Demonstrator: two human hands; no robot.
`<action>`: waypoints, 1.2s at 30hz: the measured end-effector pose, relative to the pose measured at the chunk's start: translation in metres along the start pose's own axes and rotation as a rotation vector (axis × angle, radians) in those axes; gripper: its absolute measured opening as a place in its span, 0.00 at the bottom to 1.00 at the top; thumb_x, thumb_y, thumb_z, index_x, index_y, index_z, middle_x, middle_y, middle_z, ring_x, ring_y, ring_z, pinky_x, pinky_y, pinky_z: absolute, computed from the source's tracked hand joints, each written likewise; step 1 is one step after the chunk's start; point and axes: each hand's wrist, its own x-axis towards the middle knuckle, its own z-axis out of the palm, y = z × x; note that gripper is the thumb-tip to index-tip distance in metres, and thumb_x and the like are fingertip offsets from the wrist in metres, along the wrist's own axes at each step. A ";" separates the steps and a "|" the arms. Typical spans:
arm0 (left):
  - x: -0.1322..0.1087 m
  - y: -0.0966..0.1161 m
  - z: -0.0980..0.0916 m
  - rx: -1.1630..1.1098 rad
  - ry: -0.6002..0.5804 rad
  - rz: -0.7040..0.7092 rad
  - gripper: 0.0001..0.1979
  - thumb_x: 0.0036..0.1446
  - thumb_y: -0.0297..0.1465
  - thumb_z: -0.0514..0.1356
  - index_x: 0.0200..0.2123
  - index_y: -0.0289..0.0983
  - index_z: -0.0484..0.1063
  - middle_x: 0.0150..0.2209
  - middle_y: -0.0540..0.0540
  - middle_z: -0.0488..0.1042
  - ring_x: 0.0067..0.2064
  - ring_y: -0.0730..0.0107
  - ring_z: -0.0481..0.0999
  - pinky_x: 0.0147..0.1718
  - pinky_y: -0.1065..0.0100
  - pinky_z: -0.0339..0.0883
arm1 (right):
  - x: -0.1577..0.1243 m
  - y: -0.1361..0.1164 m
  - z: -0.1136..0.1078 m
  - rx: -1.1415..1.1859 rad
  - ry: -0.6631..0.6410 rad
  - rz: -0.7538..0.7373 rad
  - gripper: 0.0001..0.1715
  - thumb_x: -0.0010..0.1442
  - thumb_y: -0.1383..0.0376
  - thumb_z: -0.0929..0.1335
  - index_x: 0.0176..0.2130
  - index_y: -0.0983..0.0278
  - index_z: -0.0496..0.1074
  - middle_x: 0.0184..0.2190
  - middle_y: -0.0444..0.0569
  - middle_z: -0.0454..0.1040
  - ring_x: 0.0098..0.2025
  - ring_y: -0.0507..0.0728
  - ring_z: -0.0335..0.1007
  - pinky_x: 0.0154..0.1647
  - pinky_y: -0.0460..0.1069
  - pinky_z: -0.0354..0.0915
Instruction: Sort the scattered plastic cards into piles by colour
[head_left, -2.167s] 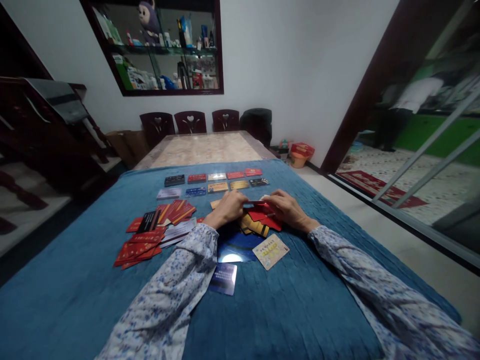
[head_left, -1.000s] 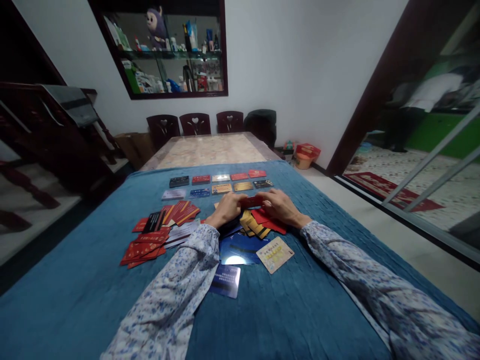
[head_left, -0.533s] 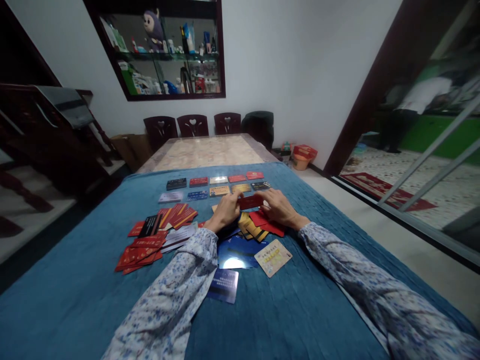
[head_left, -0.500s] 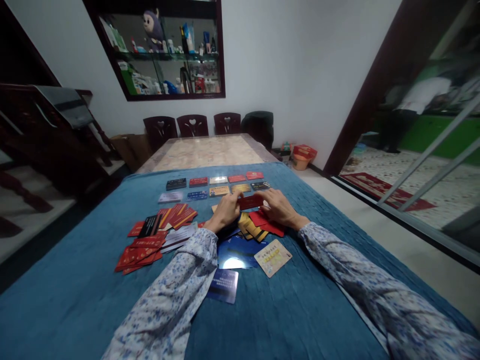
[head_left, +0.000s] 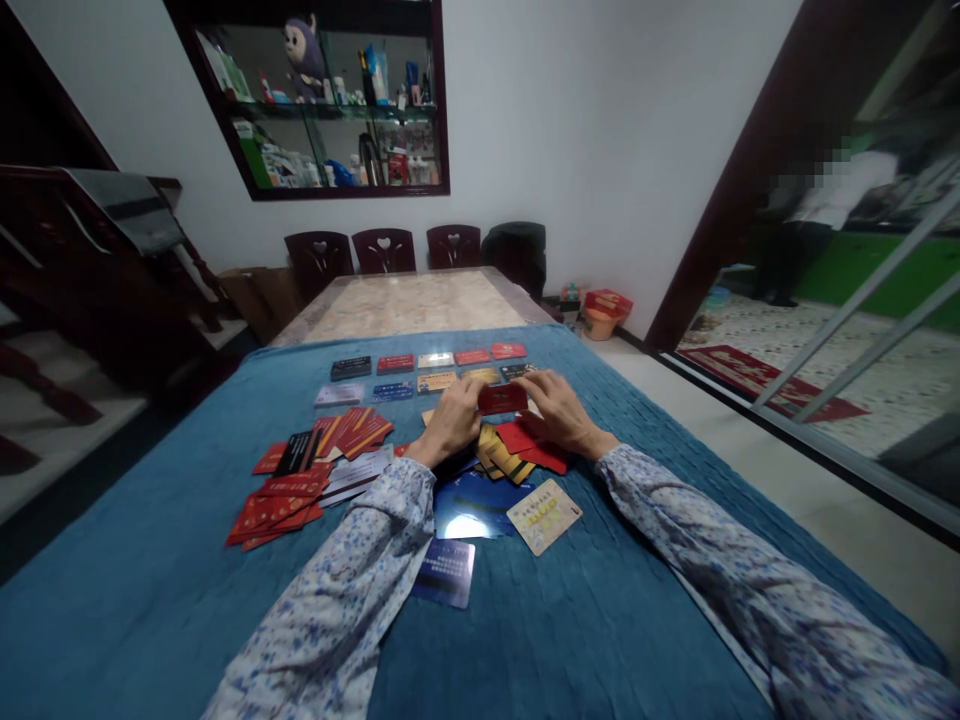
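Between my two hands stands a dark red card (head_left: 503,399), perhaps more than one held together. My left hand (head_left: 453,420) grips its left end, and my right hand (head_left: 557,412) its right end. Just below lie gold cards (head_left: 502,454) and bright red cards (head_left: 534,446), loosely fanned. Nearer me are blue cards (head_left: 480,505), a cream card (head_left: 544,516) and a blue-grey card (head_left: 448,572). Left of my left hand, red cards (head_left: 277,505), a black card (head_left: 298,452) and red-and-gold cards (head_left: 352,432) overlap a pale card (head_left: 358,472).
Beyond my hands, card stacks stand in two rows, including a black stack (head_left: 351,368) and a white one (head_left: 436,360). A blue cloth (head_left: 187,560) covers the near table. Chairs (head_left: 384,250) line the far end. A person (head_left: 840,200) stands in the room at right.
The dark red card has tilted up slightly, so more of its face shows. Both hands keep hold of it in nearly the same place.
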 end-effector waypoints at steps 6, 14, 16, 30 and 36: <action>-0.003 0.004 -0.001 0.137 0.012 0.028 0.21 0.57 0.21 0.57 0.54 0.36 0.69 0.54 0.36 0.70 0.57 0.51 0.71 0.57 0.51 0.69 | 0.000 0.000 -0.003 -0.001 0.075 -0.015 0.28 0.65 0.64 0.69 0.63 0.63 0.70 0.55 0.63 0.72 0.57 0.70 0.62 0.54 0.64 0.68; -0.003 0.006 0.000 0.260 0.004 0.039 0.18 0.62 0.24 0.57 0.56 0.36 0.70 0.55 0.34 0.71 0.57 0.49 0.71 0.57 0.50 0.67 | 0.000 0.004 -0.003 0.028 0.029 -0.032 0.31 0.64 0.62 0.70 0.65 0.63 0.69 0.56 0.62 0.72 0.57 0.70 0.63 0.55 0.64 0.68; -0.003 0.007 -0.001 0.278 -0.004 0.042 0.17 0.63 0.25 0.56 0.56 0.36 0.70 0.56 0.34 0.72 0.58 0.49 0.71 0.57 0.50 0.66 | 0.001 0.005 -0.003 0.043 0.026 -0.037 0.32 0.64 0.62 0.70 0.65 0.63 0.69 0.56 0.62 0.72 0.56 0.70 0.64 0.54 0.65 0.68; 0.008 0.011 -0.013 0.233 -0.254 -0.016 0.16 0.62 0.30 0.63 0.53 0.37 0.71 0.57 0.35 0.72 0.62 0.47 0.66 0.60 0.48 0.64 | 0.003 0.026 -0.007 0.073 -0.145 -0.071 0.27 0.64 0.53 0.72 0.58 0.63 0.74 0.50 0.60 0.76 0.51 0.66 0.66 0.47 0.60 0.69; 0.017 0.014 -0.019 0.219 -0.368 -0.037 0.15 0.64 0.30 0.62 0.53 0.32 0.72 0.57 0.33 0.71 0.61 0.46 0.67 0.61 0.48 0.64 | 0.015 0.036 -0.009 0.066 -0.269 -0.095 0.24 0.63 0.54 0.73 0.52 0.67 0.76 0.47 0.61 0.77 0.45 0.64 0.64 0.43 0.58 0.67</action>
